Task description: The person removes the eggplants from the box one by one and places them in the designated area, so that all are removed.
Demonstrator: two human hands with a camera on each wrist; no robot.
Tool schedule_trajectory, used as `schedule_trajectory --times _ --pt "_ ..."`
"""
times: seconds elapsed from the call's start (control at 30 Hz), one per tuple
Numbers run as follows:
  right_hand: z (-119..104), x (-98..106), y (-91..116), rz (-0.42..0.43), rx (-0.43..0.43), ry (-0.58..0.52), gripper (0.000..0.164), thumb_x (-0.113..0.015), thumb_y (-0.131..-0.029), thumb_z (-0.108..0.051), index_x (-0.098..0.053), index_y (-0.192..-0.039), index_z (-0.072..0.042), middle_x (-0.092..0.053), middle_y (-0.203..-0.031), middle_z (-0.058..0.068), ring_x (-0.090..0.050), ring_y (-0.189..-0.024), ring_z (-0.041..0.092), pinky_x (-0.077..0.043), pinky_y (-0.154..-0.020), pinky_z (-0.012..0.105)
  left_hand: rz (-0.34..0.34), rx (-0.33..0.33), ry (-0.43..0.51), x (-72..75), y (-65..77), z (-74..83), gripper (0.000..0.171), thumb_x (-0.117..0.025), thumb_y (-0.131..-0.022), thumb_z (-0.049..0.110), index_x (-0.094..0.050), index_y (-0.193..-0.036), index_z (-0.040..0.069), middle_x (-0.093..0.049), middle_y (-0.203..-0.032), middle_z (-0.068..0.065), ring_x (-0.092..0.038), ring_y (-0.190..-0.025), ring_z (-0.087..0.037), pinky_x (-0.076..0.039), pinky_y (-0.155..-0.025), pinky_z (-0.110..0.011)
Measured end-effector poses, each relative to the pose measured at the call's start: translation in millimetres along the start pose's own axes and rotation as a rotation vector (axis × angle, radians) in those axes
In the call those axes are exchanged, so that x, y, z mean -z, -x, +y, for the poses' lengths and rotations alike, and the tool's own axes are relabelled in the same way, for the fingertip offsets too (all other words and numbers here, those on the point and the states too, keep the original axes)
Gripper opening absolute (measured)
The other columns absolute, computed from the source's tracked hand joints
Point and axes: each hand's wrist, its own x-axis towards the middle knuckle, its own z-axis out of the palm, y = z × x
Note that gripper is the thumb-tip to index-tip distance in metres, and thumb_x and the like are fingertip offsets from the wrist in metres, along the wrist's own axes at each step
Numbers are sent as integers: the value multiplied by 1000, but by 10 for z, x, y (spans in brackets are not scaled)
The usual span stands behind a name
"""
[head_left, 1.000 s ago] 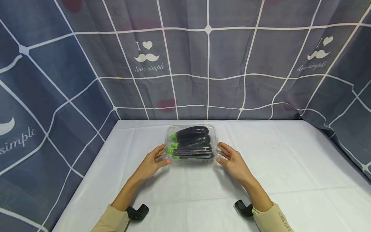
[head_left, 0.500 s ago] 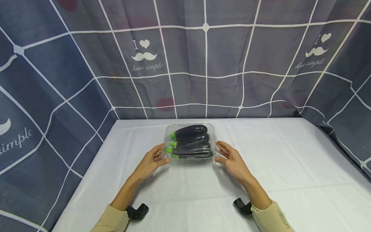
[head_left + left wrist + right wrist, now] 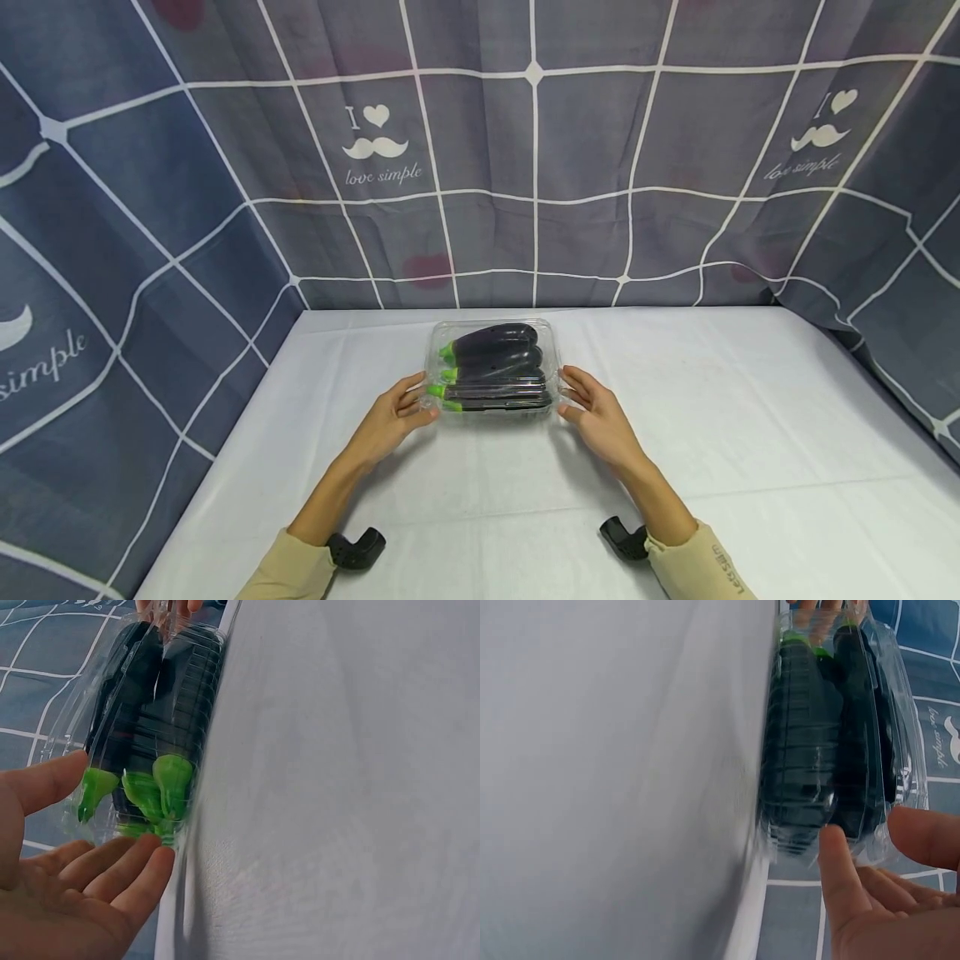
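A clear plastic clamshell box (image 3: 491, 329) with several dark purple eggplants (image 3: 497, 367) sits on the white table near its back edge. The eggplants' bright green stem ends (image 3: 172, 784) point left. At the box's left end is my left hand (image 3: 382, 429), its fingertips at the plastic and its thumb spread apart. My right hand (image 3: 607, 425) mirrors it at the right end, with fingers extended and thumb apart. Both wrist views show fingers close to the box ends; whether every fingertip touches cannot be told.
A white cloth covers the table (image 3: 480, 517). Dark grey-blue curtains (image 3: 480, 167) with white grid lines stand behind and at both sides. A black device (image 3: 357, 548) is at the left wrist, and another black device (image 3: 624, 538) is at the right.
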Motion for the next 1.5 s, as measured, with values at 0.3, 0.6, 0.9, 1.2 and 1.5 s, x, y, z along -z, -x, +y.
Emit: schedule_trajectory --times 0.3,0.6,0.9,1.2,1.5 --pt "-6 -52 -27 64 -7 28 55 -51 -96 3 -35 -149 3 -48 -144 19 -52 -125 34 -44 -99 43 -19 5 18 8 4 -15 74 -70 -93 19 -30 -155 10 -32 -153 -26 -33 -139 -44 -35 -107 -54" --pt "-38 -34 -4 32 -1 6 60 -54 -96 4 -28 -150 5 -38 -149 23 -48 -129 38 -44 -100 43 -44 -14 26 19 5 -5 74 -68 -95 16 -26 -156 8 -32 -153 -26 -33 -138 -45 -36 -107 -53" --pt "0 -44 -20 60 -2 29 59 -56 -94 4 -32 -148 6 -41 -148 23 -51 -126 37 -47 -97 39 -36 -6 14 17 4 -12 76 -70 -94 19 -27 -156 10 -33 -152 -27 -36 -137 -45 -36 -106 -53" --pt "-9 -44 -3 57 -2 6 59 -58 -94 3 -34 -147 6 -41 -148 22 -52 -126 36 -44 -99 39 -27 4 15 0 26 -16 75 -70 -94 17 -27 -156 10 -34 -152 -27 -36 -137 -44 -37 -106 -53" --pt "-18 -5 41 59 -12 6 52 -56 -95 1 -39 -145 4 -48 -141 23 -57 -120 35 -48 -92 31 -36 8 -17 13 82 3 76 -71 -92 18 -28 -154 8 -37 -151 -23 -44 -132 -40 -40 -103 -52"
